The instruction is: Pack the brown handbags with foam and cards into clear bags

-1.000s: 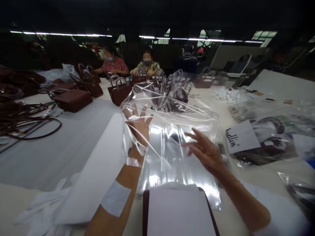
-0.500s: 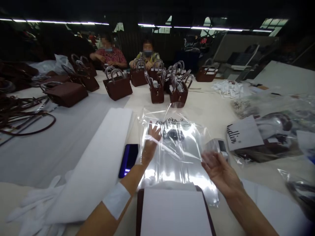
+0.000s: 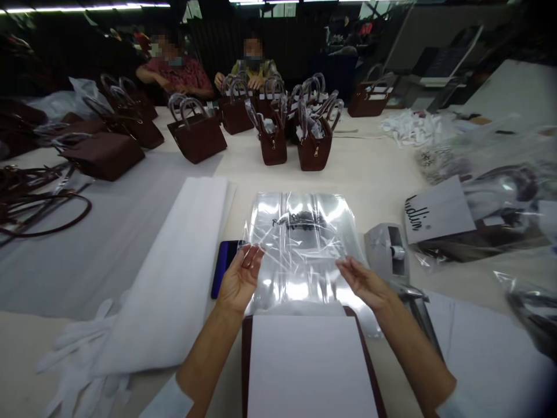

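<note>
Both hands grip the top clear plastic bag (image 3: 304,252) over a shiny stack of clear plastic marked with black handwriting. My left hand (image 3: 241,277) has its fingers curled on the bag's left side, beside a dark phone (image 3: 220,268). With fingertips pinched, my right hand (image 3: 365,283) holds the bag's right side, close to a grey tape dispenser (image 3: 389,249). Nearest me lies a dark brown item, its kind hidden, under a white sheet of paper (image 3: 308,366). Glare hides the bag's exact edges.
A folded white foam sheet (image 3: 169,278) and white gloves (image 3: 82,360) lie at left. Several brown handbags (image 3: 198,136) stand across the table. Bagged goods with a handwritten card (image 3: 436,210) sit at right. Two people (image 3: 252,58) sit opposite.
My left hand has drawn back toward me from the plastic. My right hand has moved left and now pinches the bag's edge. The head view has tilted down.
</note>
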`<state>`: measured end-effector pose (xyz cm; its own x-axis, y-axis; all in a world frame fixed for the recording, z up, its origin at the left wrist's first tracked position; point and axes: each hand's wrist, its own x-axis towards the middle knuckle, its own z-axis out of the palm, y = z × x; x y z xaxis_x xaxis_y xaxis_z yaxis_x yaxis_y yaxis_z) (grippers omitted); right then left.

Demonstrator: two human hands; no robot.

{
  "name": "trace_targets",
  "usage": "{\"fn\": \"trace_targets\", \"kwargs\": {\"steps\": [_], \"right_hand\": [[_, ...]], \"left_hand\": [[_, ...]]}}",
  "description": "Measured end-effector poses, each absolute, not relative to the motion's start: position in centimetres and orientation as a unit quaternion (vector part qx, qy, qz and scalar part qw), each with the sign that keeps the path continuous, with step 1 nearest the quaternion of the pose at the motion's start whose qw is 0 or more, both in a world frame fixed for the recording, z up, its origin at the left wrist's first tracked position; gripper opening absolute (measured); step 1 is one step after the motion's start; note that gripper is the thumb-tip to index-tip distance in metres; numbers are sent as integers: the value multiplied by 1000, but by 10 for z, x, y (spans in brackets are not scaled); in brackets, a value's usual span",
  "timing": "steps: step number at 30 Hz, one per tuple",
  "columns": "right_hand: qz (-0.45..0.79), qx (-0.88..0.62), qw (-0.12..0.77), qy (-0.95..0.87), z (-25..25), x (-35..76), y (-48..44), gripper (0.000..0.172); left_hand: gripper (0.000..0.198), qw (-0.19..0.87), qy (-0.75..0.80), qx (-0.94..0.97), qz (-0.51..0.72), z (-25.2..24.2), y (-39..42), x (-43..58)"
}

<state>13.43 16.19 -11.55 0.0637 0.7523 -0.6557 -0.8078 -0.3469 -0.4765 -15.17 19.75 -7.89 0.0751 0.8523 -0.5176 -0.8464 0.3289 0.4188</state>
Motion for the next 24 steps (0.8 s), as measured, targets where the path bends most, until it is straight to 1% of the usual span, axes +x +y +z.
{"fn": "trace_targets", "kwargs": {"steps": [3, 4, 6, 7, 8, 9, 11, 12, 13, 15, 16, 18, 19, 20, 21, 22, 24], "right_hand": [[665, -394, 634, -24, -64, 133, 179, 5], [658, -349, 664, -60, -46, 133, 180, 11], [655, -248, 700, -139, -20, 134, 172, 35], [665, -221, 693, -170, -14, 136, 165, 45], [691, -223, 662, -186, -14, 137, 156, 50], [723, -246, 619, -184, -18, 138, 147, 49], [775, -322, 527, -135, -36, 140, 129, 39], [787, -353, 496, -101, -47, 140, 121, 36], [790, -372, 482, -72, -58, 140, 113, 37], [791, -392, 467, -43, -74, 138, 97, 47], [795, -397, 457, -35, -80, 137, 91, 51], [804, -403, 436, -24, -87, 135, 79, 52], [807, -405, 430, -22, -89, 134, 74, 50], [809, -407, 423, -22, -91, 134, 70, 48], [810, -411, 418, -28, -93, 134, 67, 47], [807, -417, 416, -42, -94, 134, 64, 47], [798, -434, 411, -77, -95, 135, 60, 53]], "left_hand": [[31, 745, 267, 66, 608, -37, 211, -142], [32, 741, 227, 101, 624, -22, 212, -141], [28, 735, 166, 165, 636, -1, 207, -145], [26, 741, 158, 181, 627, 3, 201, -149], [25, 753, 171, 182, 608, 2, 194, -154], [25, 767, 203, 166, 585, -3, 184, -159], [18, 783, 292, 107, 540, -24, 163, -168], [14, 780, 332, 77, 524, -36, 151, -172], [12, 779, 360, 57, 510, -47, 140, -175], [11, 791, 389, 35, 472, -64, 117, -179], [20, 801, 394, 26, 451, -69, 107, -181], [44, 816, 388, 3, 428, -73, 91, -183], [53, 820, 379, -8, 429, -74, 85, -184], [55, 819, 369, -20, 438, -74, 81, -185], [52, 815, 365, -34, 449, -75, 78, -187], [44, 806, 369, -50, 459, -76, 76, -188], [23, 779, 404, -84, 472, -81, 74, -192]]}}
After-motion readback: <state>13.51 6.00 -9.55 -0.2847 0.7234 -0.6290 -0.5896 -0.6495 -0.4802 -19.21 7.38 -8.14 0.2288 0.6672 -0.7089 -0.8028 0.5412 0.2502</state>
